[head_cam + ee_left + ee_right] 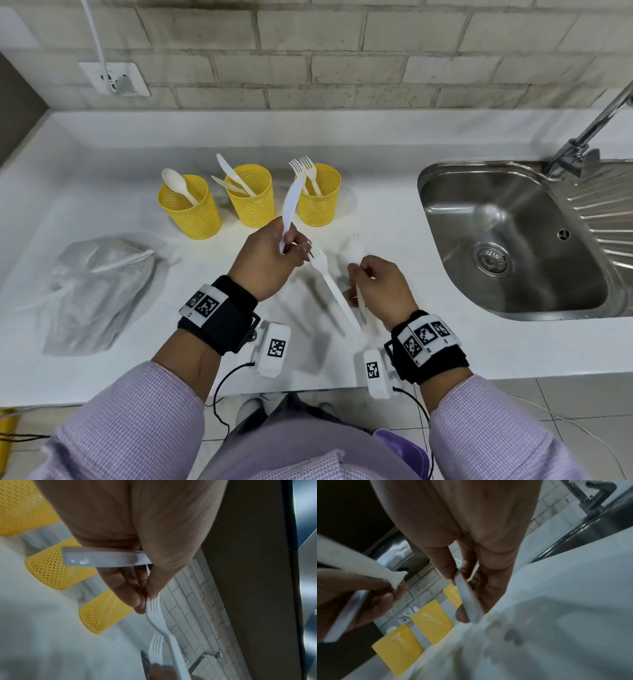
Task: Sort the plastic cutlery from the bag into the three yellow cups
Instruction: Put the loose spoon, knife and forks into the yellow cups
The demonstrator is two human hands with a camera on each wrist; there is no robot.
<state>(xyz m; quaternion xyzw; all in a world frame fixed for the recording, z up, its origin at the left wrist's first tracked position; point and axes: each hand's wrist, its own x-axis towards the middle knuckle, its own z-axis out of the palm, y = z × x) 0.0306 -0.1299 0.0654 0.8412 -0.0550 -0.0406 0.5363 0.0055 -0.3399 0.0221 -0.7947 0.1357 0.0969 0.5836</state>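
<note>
Three yellow mesh cups stand in a row on the white counter: the left cup (pixel 189 209) holds a spoon, the middle cup (pixel 250 198) knives, the right cup (pixel 320 200) forks. In front of them my left hand (pixel 294 248) grips a white knife (pixel 292 204) upright by its handle (pixel 106 558) and pinches the tines of a white fork (pixel 330 286) (pixel 154 609). That fork's handle slants toward my right hand (pixel 356 274), which grips a second, blurred fork (pixel 356 251) (pixel 155 646) by its handle (pixel 467 599). The clear plastic bag (pixel 99 291) lies at the left with cutlery inside.
A steel sink (pixel 445 192) and faucet (pixel 589 130) fill the right side. A wall socket (pixel 116 78) with a white cable sits on the brick wall at the back left. The counter's front edge (pixel 308 387) runs just below my wrists.
</note>
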